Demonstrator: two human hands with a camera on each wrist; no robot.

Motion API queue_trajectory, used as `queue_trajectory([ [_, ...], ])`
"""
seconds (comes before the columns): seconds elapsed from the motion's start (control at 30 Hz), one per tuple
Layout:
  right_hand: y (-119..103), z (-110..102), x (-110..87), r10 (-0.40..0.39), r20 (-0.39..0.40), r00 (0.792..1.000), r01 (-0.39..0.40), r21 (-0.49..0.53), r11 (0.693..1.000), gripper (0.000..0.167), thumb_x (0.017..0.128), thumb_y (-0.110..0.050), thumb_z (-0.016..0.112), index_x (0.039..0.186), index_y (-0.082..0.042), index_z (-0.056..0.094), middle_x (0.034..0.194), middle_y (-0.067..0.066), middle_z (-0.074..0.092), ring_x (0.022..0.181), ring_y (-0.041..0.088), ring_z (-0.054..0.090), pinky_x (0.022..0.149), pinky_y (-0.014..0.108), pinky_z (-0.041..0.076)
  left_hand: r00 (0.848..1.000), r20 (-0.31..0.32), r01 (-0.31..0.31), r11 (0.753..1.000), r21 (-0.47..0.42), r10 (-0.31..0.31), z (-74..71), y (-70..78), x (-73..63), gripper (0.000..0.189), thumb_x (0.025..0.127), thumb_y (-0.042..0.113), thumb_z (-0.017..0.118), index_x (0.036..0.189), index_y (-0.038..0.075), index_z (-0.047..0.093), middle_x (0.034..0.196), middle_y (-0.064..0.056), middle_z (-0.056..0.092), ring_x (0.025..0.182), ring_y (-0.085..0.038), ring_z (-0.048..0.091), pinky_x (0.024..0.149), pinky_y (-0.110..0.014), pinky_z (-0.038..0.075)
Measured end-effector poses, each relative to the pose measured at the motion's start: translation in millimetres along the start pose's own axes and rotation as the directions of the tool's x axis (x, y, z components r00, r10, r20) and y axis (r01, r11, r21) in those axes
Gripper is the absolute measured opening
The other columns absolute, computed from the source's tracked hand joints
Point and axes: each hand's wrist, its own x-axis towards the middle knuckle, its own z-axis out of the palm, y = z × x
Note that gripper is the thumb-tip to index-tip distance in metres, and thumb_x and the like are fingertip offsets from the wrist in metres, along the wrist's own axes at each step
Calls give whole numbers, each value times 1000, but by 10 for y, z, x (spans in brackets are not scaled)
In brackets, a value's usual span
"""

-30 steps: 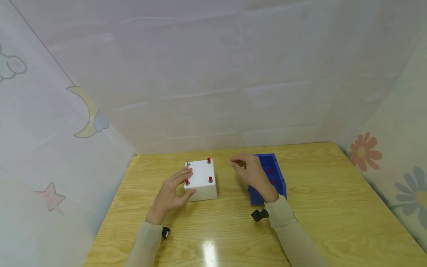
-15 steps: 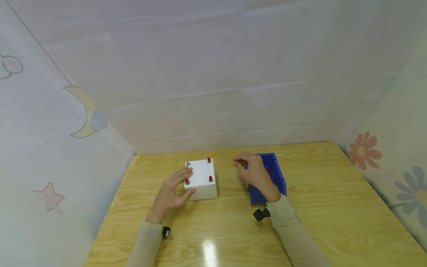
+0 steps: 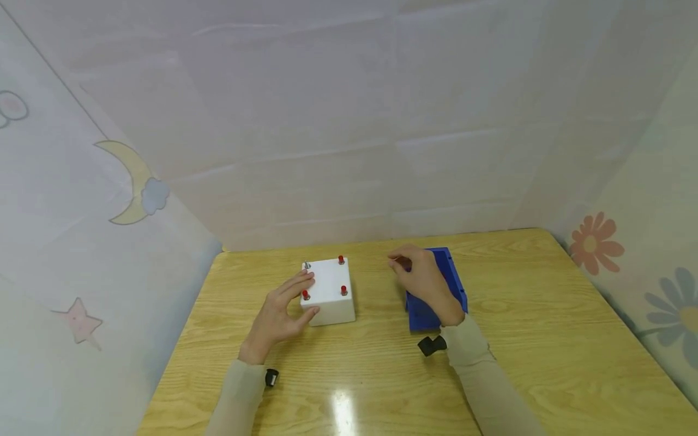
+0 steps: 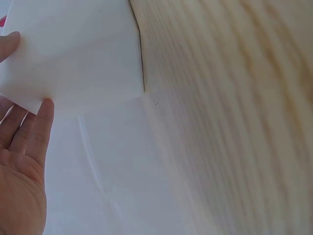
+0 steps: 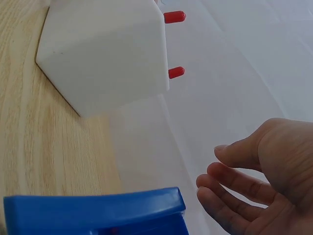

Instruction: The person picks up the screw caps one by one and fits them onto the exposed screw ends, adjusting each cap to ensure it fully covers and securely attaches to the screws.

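Note:
A white box (image 3: 334, 282) stands on the table, with red-capped posts at three corners of its top. At the back left corner a bare silver post (image 3: 307, 265) sticks up. My left hand (image 3: 280, 315) holds the box at its left side, fingertips over the top edge and thumb at the front; the left wrist view shows the fingertips against the white faces. My right hand (image 3: 422, 278) hovers over the left part of a blue bin (image 3: 422, 318), fingers loosely curled, with nothing visible between thumb and fingertips in the right wrist view. The hand hides much of the bin's inside.
The wooden table (image 3: 349, 363) reaches back to a pale cloth wall (image 3: 349, 181). Between box and bin lies a narrow strip of tabletop. A black wrist camera (image 3: 432, 346) sits at the right cuff, another black camera (image 3: 271, 378) at the left cuff.
My right hand has drifted slightly right, further over the blue bin, and now covers the red pieces seen inside it earlier. The left hand and the white box have stayed put.

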Motion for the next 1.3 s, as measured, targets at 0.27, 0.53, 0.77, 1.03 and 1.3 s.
queue_trajectory([
  [0.27, 44, -42, 18, -6, -17, 1000, 6, -16, 1000, 18, 100, -2, 73, 117, 2, 78, 111, 18, 78, 94, 31, 78, 80, 44, 68, 1000, 1, 3, 1000, -3, -3, 0, -17, 0, 61, 83, 13, 92, 139, 3, 69, 148, -14, 66, 143, -36, 59, 120, -21, 44],
  [0.53, 100, -105, 5, 27, -27, 999, -28, -29, 999, 20, 100, -1, 72, 119, 2, 77, 112, 19, 77, 98, 33, 77, 84, 47, 67, 1000, 12, 14, 1000, 2, -14, -5, -2, 0, 61, 84, 14, 92, 139, 3, 69, 149, -13, 66, 143, -35, 58, 120, -19, 42],
  [0.77, 146, -129, 8, 53, -17, 998, -53, -45, 998, 21, 100, 0, 72, 120, 2, 77, 115, 20, 77, 97, 34, 77, 83, 48, 67, 1000, 3, 9, 1000, 0, -9, -3, 0, 0, 61, 83, 14, 92, 138, 2, 69, 148, -13, 66, 143, -35, 59, 120, -22, 45],
  [1.03, 143, -172, -14, 73, -8, 997, -73, -153, 986, 21, 100, 2, 69, 119, 6, 76, 114, 22, 74, 94, 33, 74, 78, 48, 65, 1000, -13, -13, 1000, 21, 13, 0, 10, 8, 61, 82, 13, 93, 137, 3, 70, 146, -14, 67, 140, -36, 61, 118, -27, 49],
  [1.3, 178, -206, -17, 127, 1, 992, -122, -292, 949, 22, 99, 0, 70, 120, 6, 76, 125, 26, 72, 104, 39, 74, 86, 52, 65, 1000, -14, -11, 1000, 17, 12, 4, 14, 12, 59, 83, 12, 92, 137, 2, 70, 146, -15, 67, 140, -37, 61, 115, -28, 52],
])
